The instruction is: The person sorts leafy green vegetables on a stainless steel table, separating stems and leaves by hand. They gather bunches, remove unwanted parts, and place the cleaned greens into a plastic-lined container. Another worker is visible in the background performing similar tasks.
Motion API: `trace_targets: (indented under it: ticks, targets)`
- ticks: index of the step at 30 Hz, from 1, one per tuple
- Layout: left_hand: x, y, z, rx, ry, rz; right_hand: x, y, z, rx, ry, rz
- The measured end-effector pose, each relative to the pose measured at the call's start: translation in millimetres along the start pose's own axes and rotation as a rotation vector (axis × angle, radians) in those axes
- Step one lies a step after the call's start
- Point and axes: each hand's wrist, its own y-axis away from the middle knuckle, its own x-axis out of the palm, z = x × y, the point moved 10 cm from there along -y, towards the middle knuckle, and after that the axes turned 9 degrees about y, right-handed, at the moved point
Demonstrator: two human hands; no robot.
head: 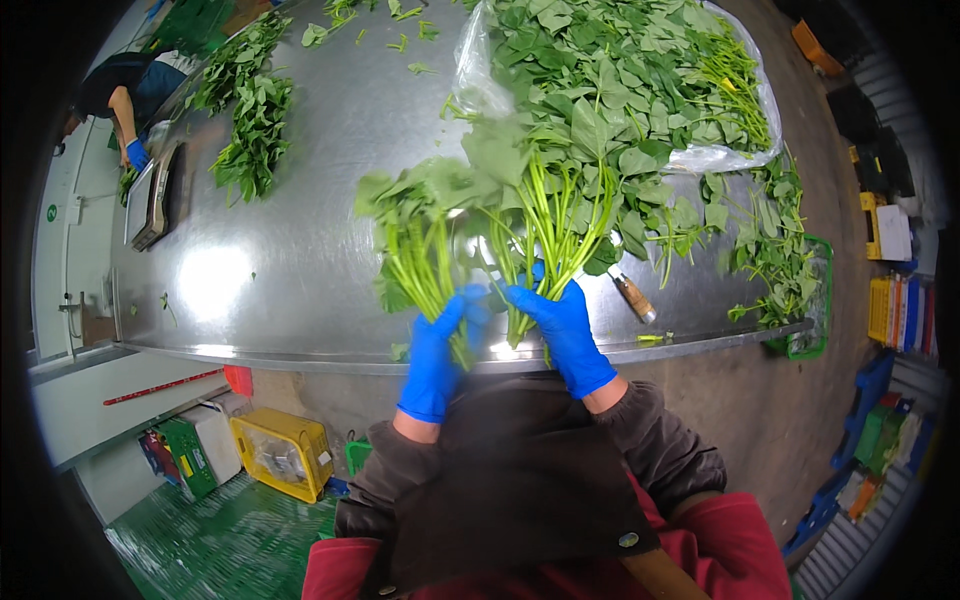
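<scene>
My left hand [439, 352], in a blue glove, is closed around the lower stems of a bunch of leafy greens [420, 262]; hand and leaves are a little blurred. Beside it my gloved right hand [562, 322] grips a second, larger bunch of green stems [551, 217], stalk ends down and leaves pointing away from me. Both bunches are above the near part of the metal table [315, 300], their leaves touching. To the right of my right hand lies a wooden-handled knife [636, 296], its blade partly under leaves.
A large pile of greens [600, 75] rests on clear plastic at the back right. More greens [776, 247] lie near the right end, over a green crate [823, 300]. Bunches [259, 135] and a scale [154, 199] are at left, by a co-worker [124, 90]. A yellow crate [319, 450] stands below.
</scene>
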Motion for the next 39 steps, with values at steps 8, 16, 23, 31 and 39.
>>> trace_targets:
  ticks: [8,16,23,31,39]
  targets:
    - [2.7,-2.6,17.1,0.029,-0.386,-0.027,2.9,-7.7,-2.7,-0.057,0.01,-0.083]
    - [-8.0,-14.6,0.8,0.061,0.116,-0.119,-8.6,-16.2,18.6,-0.123,0.003,-0.123]
    - [-66.4,-31.6,-37.4,0.234,0.352,-0.222,-36.8,-25.8,26.7,-0.111,0.055,-0.134]
    - [-5.8,-16.6,-26.4,0.152,0.094,-0.08,-29.3,-19.1,26.3,-0.09,0.088,-0.067]
    - [40.9,-10.8,-8.4,0.11,-0.176,0.116,-0.5,0.3,34.6,-0.087,0.008,0.067]
